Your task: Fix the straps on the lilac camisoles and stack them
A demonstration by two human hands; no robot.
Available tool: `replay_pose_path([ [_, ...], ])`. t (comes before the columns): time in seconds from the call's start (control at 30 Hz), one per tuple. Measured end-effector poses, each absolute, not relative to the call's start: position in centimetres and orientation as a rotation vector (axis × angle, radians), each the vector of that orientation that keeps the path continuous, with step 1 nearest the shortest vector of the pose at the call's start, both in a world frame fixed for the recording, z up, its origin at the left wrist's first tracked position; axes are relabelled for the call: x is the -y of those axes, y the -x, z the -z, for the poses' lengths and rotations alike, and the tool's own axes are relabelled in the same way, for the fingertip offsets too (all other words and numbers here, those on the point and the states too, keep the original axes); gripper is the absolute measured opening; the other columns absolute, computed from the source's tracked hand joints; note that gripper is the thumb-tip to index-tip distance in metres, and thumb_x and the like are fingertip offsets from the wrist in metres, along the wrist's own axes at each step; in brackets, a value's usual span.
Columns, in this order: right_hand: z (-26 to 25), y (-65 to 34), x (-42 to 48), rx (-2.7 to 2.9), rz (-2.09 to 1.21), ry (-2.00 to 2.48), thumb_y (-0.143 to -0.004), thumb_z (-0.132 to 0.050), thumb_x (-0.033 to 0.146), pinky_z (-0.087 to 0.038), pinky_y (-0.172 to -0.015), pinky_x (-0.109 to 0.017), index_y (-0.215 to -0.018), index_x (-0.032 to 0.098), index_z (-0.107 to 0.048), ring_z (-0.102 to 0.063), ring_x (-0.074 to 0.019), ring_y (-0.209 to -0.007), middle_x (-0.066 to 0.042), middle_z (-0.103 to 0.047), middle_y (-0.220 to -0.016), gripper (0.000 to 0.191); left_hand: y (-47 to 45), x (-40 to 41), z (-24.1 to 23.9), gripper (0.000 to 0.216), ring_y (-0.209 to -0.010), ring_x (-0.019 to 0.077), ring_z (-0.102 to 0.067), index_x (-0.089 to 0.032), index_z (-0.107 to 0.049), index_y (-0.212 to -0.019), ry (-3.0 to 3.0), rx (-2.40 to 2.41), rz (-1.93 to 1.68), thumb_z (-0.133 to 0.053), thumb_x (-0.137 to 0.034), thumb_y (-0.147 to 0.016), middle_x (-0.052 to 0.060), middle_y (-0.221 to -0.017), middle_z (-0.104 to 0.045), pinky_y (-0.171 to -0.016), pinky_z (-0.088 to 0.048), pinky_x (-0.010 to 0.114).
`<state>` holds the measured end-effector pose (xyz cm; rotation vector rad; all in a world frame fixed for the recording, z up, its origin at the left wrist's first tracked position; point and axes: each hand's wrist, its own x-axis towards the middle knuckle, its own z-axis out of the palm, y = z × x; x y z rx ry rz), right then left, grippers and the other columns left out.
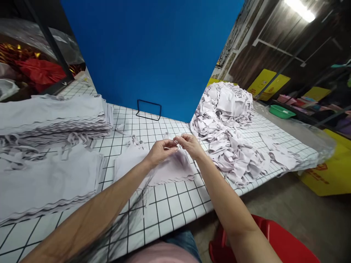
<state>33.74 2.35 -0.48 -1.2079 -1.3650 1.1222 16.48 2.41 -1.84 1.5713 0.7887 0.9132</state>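
My left hand (pixel 160 150) and my right hand (pixel 190 144) meet above the middle of the white gridded table (pixel 175 208). The fingers of both are pinched together on the top edge of a pale lilac fabric piece (pixel 170 170) lying flat under them. A thin strap of the same cloth (pixel 135 140) lies just beyond, to the left. My forearms reach in from the bottom of the view.
Flat stacks of pale cloth (pixel 49 117) fill the left side, with another stack (pixel 46 182) nearer. A loose heap of fabric pieces (pixel 227 124) covers the right. A blue panel (pixel 148 47) and a black wire stand (pixel 148 109) stand behind. A red stool (pixel 276 241) sits lower right.
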Motion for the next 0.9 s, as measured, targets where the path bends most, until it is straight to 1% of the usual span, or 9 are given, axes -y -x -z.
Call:
replay_pose_path([
  [0.17,2.0,-33.5,-2.7,1.431,-1.072,1.211,-0.078,-0.067,0.058,-0.029,-0.055,-0.025,-0.063,0.018,-0.055,-0.036,-0.0091,-0.056,0.004,-0.047,-0.06,0.044,-16.7,-3.2,2.4,0.026,-0.082,0.0188,-0.068,-0.014,-0.07,-0.081,-1.507,-0.907,-0.988,-0.07,-0.039,-0.076,0.007,-0.085,-0.073,-0.08,-0.053,0.033],
  [0.37,2.4,-35.1,-2.7,1.566,-1.068,1.232,-0.08,-0.068,0.053,-0.037,-0.059,-0.026,-0.075,0.018,-0.061,-0.045,-0.011,-0.062,0.001,-0.056,-0.07,0.036,-16.6,-3.8,2.5,0.019,-0.073,0.0162,-0.065,-0.015,-0.07,-0.073,-1.595,-1.025,-1.0,-0.065,-0.033,-0.078,0.004,-0.077,-0.072,-0.071,-0.051,0.029],
  [0.43,2.1,-35.6,-2.6,1.575,-0.811,1.308,-0.083,-0.067,0.048,-0.042,-0.066,-0.028,-0.082,0.018,-0.064,-0.051,-0.0137,-0.07,-0.002,-0.061,-0.079,0.031,-16.4,-3.9,2.2,0.018,-0.071,0.0158,-0.064,-0.016,-0.07,-0.073,-1.671,-1.075,-0.988,-0.064,-0.031,-0.078,0.004,-0.076,-0.072,-0.068,-0.049,0.028],
  [0.5,1.7,-35.7,-2.4,1.638,-0.522,1.298,-0.088,-0.062,0.043,-0.045,-0.078,-0.032,-0.097,0.019,-0.066,-0.056,-0.0177,-0.087,-0.007,-0.064,-0.099,0.026,-16.2,-4.0,2.0,0.017,-0.072,0.0156,-0.063,-0.016,-0.071,-0.075,-1.787,-1.077,-0.952,-0.061,-0.029,-0.08,0.004,-0.077,-0.072,-0.068,-0.048,0.028],
  [0.57,1.4,-35.5,-2.1,1.836,-0.448,1.207,-0.094,-0.057,0.039,-0.043,-0.09,-0.036,-0.115,0.022,-0.063,-0.053,-0.0211,-0.105,-0.008,-0.062,-0.117,0.028,-16.0,-3.9,1.7,0.017,-0.073,0.0151,-0.062,-0.016,-0.071,-0.078,-1.921,-1.029,-0.908,-0.058,-0.026,-0.081,0.003,-0.08,-0.072,-0.068,-0.047,0.027],
  [0.6,1.3,-35.4,-1.9,1.952,-0.496,1.166,-0.096,-0.054,0.038,-0.042,-0.094,-0.038,-0.121,0.025,-0.062,-0.052,-0.022,-0.11,-0.008,-0.062,-0.119,0.029,-15.9,-3.9,1.6,0.017,-0.072,0.0145,-0.061,-0.016,-0.071,-0.079,-1.979,-1.008,-0.891,-0.057,-0.024,-0.081,0.003,-0.08,-0.071,-0.067,-0.046,0.027],
  [0.67,1.3,-35.1,-1.8,2.109,-0.613,1.141,-0.097,-0.051,0.038,-0.04,-0.095,-0.041,-0.121,0.027,-0.062,-0.051,-0.0231,-0.108,-0.006,-0.066,-0.111,0.028,-15.7,-3.8,1.3,0.017,-0.068,0.0135,-0.058,-0.016,-0.071,-0.078,-2.05,-1.0,-0.872,-0.056,-0.023,-0.081,0.003,-0.077,-0.069,-0.064,-0.044,0.027],
  [0.77,1.6,-35.2,-1.9,2.141,-0.625,1.164,-0.096,-0.054,0.039,-0.039,-0.09,-0.04,-0.102,0.024,-0.07,-0.053,-0.0224,-0.097,-0.005,-0.069,-0.091,0.022,-15.4,-3.8,1.1,0.016,-0.063,0.0127,-0.054,-0.016,-0.07,-0.076,-2.055,-1.011,-0.84,-0.056,-0.023,-0.08,0.001,-0.069,-0.064,-0.06,-0.042,0.026],
  [0.9,2.0,-35.4,-2.1,2.107,-0.587,1.149,-0.092,-0.061,0.037,-0.039,-0.084,-0.036,-0.088,0.022,-0.07,-0.052,-0.0198,-0.088,-0.003,-0.067,-0.079,0.017,-15.2,-3.7,1.4,0.015,-0.065,0.0134,-0.054,-0.017,-0.067,-0.075,-2.08,-1.022,-0.787,-0.054,-0.022,-0.08,0.001,-0.07,-0.063,-0.062,-0.043,0.027],
])
